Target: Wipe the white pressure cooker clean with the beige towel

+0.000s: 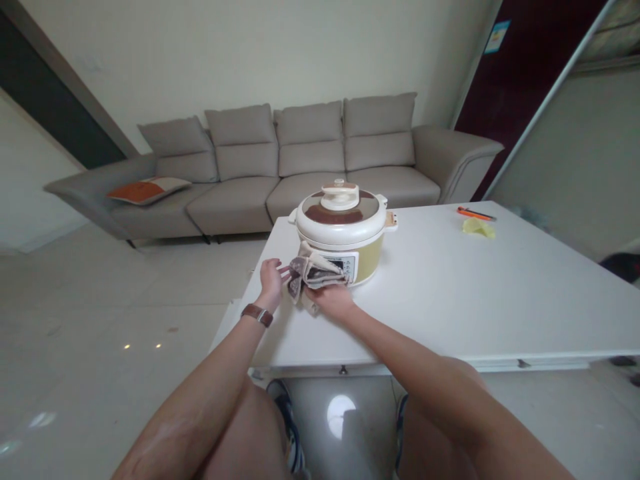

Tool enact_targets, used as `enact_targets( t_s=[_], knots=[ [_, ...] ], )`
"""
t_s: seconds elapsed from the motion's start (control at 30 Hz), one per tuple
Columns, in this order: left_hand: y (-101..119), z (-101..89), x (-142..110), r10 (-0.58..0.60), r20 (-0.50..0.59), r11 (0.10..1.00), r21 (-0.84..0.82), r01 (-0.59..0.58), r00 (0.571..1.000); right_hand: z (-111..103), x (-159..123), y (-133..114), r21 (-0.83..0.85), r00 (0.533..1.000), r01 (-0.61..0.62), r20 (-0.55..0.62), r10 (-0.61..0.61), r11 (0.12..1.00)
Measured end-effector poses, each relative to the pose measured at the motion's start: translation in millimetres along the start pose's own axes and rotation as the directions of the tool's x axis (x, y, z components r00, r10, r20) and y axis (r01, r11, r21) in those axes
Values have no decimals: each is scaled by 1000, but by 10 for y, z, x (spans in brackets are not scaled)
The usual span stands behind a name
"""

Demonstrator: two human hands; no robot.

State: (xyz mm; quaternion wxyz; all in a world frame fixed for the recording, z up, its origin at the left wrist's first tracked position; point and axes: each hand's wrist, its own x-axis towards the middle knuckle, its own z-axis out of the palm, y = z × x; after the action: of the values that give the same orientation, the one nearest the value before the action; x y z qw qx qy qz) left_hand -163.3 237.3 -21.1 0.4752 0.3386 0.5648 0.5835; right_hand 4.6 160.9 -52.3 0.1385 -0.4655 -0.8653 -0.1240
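Observation:
A folded patterned cloth (320, 272), beige and grey-brown, is bunched in front of the control panel of a white and yellow-green electric cooker (369, 261). My right hand (331, 298) grips the cloth from below, its fingers partly hidden by the fabric. My left hand (273, 277), with a brown-strapped watch on the wrist, is at the cloth's left side. Its fingers are apart and reach toward the fabric; whether the tips touch it I cannot tell. The cooker's lid (341, 208), brown glass with a white knob, is on. The cloth covers part of the panel.
The cooker stands on a white table (440, 293) near its left end. An orange cutter-like tool (476, 214) and a crumpled yellow cloth or paper (479, 228) lie farther right. Behind the table is a grey sofa (310, 157) with an orange cushion (143, 192).

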Motion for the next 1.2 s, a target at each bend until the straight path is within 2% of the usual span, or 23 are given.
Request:
enact_targets(
  t_s=[0.1, 0.17, 0.27, 0.37, 0.47, 0.53, 0.67, 0.77, 0.9, 1.03, 1.1, 1.2],
  knots=[
    [42, -28, 40, 17, -35, 999, -33, -18, 999, -184, 41, 85, 18, 997, -69, -17, 69, 997],
    [58, -62, 78, 34, -58, 998, -43, -37, 998, -297, 11, 166, 35, 994, -70, -83, 73, 997],
    [68, -114, 118, 59, -76, 997, -37, -62, 995, -420, -104, 303, 51, 986, -27, -164, 35, 998],
    [67, -140, 115, 60, -50, 998, -33, -62, 997, -445, -229, 403, 74, 991, 57, -128, -47, 996],
    [61, -133, 83, 49, -25, 998, -26, -49, 999, -320, -320, 417, 107, 990, 140, -25, -138, 984],
    [61, -118, 59, 36, -22, 999, -22, -36, 999, -162, -375, 394, 117, 990, 141, 6, -143, 983],
    [89, -84, 19, -12, -20, 999, -39, 11, 1000, 157, -516, 393, 107, 997, 81, -13, -80, 991],
    [121, -67, -8, -18, 1, 998, -67, 18, 1000, 233, -621, 500, 64, 997, 69, -23, -68, 996],
    [145, -66, -28, -6, 32, 997, -81, 9, 999, 59, -682, 735, 29, 993, 48, -113, -45, 998],
    [128, -86, -16, 4, 61, 997, -74, 0, 998, -227, -701, 894, 4, 962, -112, -252, 109, 994],
    [114, -95, -5, 7, 71, 998, -69, -2, 997, -348, -710, 924, 11, 923, -224, -318, 215, 975],
    [103, -106, 3, -3, 72, 999, -52, 7, 997, -484, -702, 965, 86, 836, -335, -433, 338, 938]
  ],
)
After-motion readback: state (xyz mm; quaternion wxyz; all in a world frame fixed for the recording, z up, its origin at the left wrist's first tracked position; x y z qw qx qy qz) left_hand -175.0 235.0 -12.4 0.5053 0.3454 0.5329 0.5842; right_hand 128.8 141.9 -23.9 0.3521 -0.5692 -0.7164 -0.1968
